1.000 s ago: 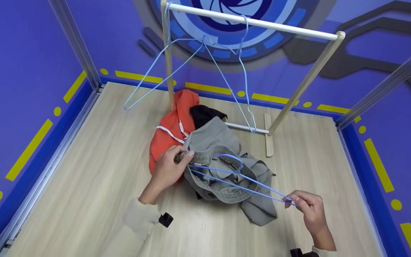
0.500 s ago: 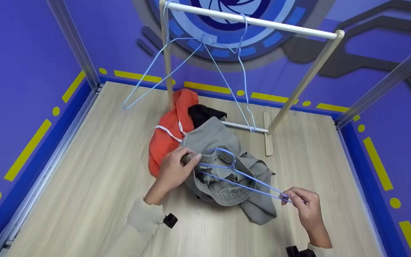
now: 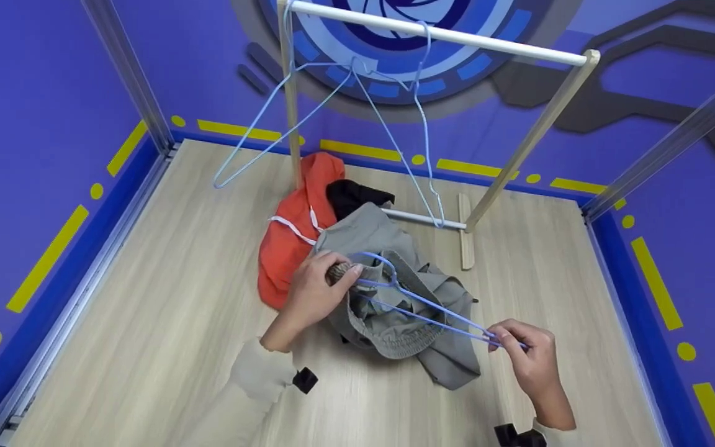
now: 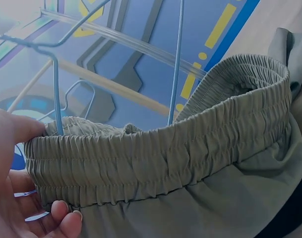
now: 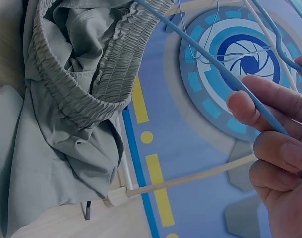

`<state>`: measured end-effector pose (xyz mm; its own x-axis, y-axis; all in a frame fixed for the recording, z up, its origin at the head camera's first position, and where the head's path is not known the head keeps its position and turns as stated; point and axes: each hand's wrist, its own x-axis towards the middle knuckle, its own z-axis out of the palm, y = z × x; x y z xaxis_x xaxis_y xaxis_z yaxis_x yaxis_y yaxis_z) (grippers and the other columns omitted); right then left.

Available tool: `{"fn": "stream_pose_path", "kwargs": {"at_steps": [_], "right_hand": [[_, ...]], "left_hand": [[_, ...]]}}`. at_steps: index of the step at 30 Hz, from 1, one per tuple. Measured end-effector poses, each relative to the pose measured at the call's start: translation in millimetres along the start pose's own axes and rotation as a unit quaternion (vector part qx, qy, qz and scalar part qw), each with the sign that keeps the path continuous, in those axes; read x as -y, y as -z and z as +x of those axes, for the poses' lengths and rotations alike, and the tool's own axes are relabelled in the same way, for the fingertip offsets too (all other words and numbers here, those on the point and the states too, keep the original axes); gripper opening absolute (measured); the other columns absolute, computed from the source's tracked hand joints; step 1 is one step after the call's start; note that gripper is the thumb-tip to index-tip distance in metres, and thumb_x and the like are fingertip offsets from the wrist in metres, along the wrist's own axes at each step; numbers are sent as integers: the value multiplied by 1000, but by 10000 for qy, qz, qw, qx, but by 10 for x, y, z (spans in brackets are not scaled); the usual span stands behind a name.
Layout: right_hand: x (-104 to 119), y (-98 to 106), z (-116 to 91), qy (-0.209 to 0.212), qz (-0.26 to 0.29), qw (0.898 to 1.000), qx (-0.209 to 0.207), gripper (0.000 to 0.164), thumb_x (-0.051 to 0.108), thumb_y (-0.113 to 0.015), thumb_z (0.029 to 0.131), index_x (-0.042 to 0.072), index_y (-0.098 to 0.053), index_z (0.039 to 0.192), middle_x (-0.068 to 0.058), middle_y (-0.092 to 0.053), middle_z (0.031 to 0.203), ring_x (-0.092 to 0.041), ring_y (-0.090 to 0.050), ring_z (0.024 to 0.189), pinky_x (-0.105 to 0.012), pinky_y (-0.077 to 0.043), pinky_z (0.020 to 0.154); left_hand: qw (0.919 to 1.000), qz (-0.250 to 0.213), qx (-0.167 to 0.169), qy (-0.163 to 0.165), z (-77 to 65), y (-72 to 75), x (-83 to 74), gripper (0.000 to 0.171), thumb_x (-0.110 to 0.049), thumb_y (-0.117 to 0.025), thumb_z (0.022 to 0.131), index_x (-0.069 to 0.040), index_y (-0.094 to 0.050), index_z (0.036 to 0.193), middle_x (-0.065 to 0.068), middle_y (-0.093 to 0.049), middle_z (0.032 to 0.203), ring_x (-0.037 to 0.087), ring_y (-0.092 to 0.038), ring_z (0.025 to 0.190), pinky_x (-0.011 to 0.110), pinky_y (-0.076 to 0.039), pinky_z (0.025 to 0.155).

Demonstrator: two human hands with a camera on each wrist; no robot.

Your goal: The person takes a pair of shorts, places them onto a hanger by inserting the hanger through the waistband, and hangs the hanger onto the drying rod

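Observation:
Grey pants (image 3: 373, 233) with a ruffled elastic waistband (image 4: 141, 166) lie bunched on the wooden table, the waist opening spread toward me. My left hand (image 3: 320, 287) pinches the waistband's left side, thumb inside and fingers outside. A blue wire hanger (image 3: 438, 307) reaches into that opening; its left end is hidden behind the band, and its hook curves up near my left thumb. At the other end, my right hand (image 3: 530, 355) grips the hanger's narrow right corner, to the right of the pants. The right wrist view shows fingers curled around the hanger wire (image 5: 220, 64).
A rack with a white top rail (image 3: 457, 40) and wooden legs stands behind the clothes. Light-blue wire hangers (image 3: 427, 133) hang from it. An orange garment (image 3: 289, 248) with white cord and a black cloth (image 3: 354, 195) lie left of and behind the pants. Blue panels enclose the table.
My left hand has moved right, carrying the waistband's left side farther along the hanger. The hanger's hook has shifted left, and my right hand has moved slightly left and up.

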<state>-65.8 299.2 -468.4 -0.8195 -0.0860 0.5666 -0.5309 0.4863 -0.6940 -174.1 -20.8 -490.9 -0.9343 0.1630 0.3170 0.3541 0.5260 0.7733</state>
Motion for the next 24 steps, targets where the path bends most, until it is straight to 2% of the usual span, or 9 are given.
{"fn": "stream_pose_path", "kwargs": {"at_steps": [4, 9, 13, 17, 21, 24], "right_hand": [[25, -11, 20, 82, -116, 9999, 1, 29, -21, -50, 75, 4, -64, 69, -7, -58, 53, -5, -54, 49, -15, -42, 50], [50, -24, 45, -44, -240, 9997, -59, 28, -19, -52, 77, 4, -65, 70, -9, -59, 53, -10, -56, 47, -15, -44, 49], [29, -55, 68, -130, -215, 9996, -161, 26, -19, -53, 78, 2, -64, 69, -9, -60, 54, -12, -57, 46, -17, -45, 47], [-21, -88, 67, -140, -173, 9994, -253, 26, -18, -52, 79, 0, -63, 65, -10, -59, 52, -11, -56, 43, -16, -41, 42], [-137, -113, 23, 13, -458, 9983, -349, 30, -18, -55, 77, 4, -62, 58, -6, -59, 48, -7, -55, 41, -14, -39, 42], [-238, -114, -21, 305, -662, 9965, -409, 34, -19, -59, 73, 9, -62, 54, -2, -59, 48, -4, -53, 42, -13, -40, 45]], "left_hand": [[9999, -63, 44, -88, 13, -26, -16, 24, -45, -59, 84, -22, -64, 88, -7, -59, 87, 9, -54, 82, 29, -43, 74], [9999, -95, 107, -50, 27, -58, 19, 27, -43, -60, 84, -21, -65, 98, -5, -60, 95, 9, -54, 87, 29, -43, 76], [9993, -213, 297, 64, 23, -71, 85, 31, -40, -60, 85, -19, -63, 109, -2, -58, 96, 10, -54, 79, 25, -43, 69], [9983, -278, 511, 91, 6, -74, 143, 38, -37, -63, 84, -18, -59, 117, 1, -56, 93, 12, -54, 70, 22, -43, 61], [9979, -255, 594, 53, -12, -68, 199, 46, -34, -66, 82, -16, -54, 123, 1, -54, 95, 18, -57, 72, 22, -42, 61], [9984, -285, 489, 59, -17, -52, 243, 43, -31, -65, 83, -17, -54, 122, 0, -54, 96, 20, -56, 75, 23, -42, 65]]}}
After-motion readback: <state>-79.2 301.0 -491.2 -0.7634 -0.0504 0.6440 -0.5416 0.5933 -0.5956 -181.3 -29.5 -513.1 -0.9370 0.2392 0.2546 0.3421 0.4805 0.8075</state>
